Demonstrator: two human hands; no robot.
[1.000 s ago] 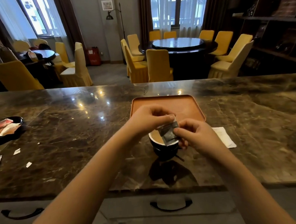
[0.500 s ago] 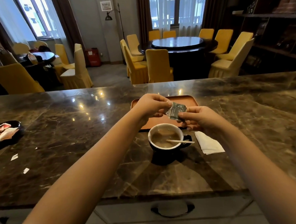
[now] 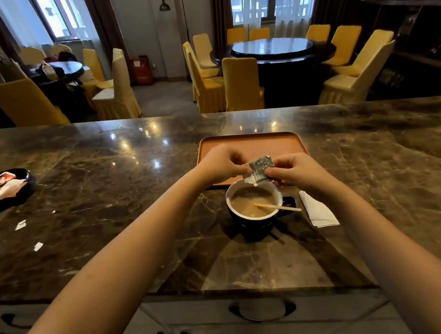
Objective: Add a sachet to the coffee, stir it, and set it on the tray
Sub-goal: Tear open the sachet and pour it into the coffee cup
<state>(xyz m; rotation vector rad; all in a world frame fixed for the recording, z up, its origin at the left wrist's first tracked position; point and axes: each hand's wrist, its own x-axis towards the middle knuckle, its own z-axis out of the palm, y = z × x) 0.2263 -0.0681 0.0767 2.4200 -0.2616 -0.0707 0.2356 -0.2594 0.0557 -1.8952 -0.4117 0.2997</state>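
Observation:
A dark cup (image 3: pixel 253 222) with a white inside holds light brown coffee and stands on the marble counter. A wooden stir stick (image 3: pixel 277 207) leans in it, pointing right. Just above the cup's far rim, my left hand (image 3: pixel 220 164) and my right hand (image 3: pixel 295 172) both pinch a small grey-green sachet (image 3: pixel 260 169); its lower white corner hangs over the coffee. Behind the hands lies the orange tray (image 3: pixel 251 144), partly hidden by them.
A folded white napkin (image 3: pixel 318 210) lies right of the cup. A dark dish (image 3: pixel 8 189) with wrappers sits at the far left, with torn paper scraps (image 3: pixel 20 224) near it. Drawer handles (image 3: pixel 262 309) run below the counter's front edge.
The view has tipped so the cup appears lower and uncovered. The sachet, first held low over the cup, now sits above its far rim, still pinched by both hands.

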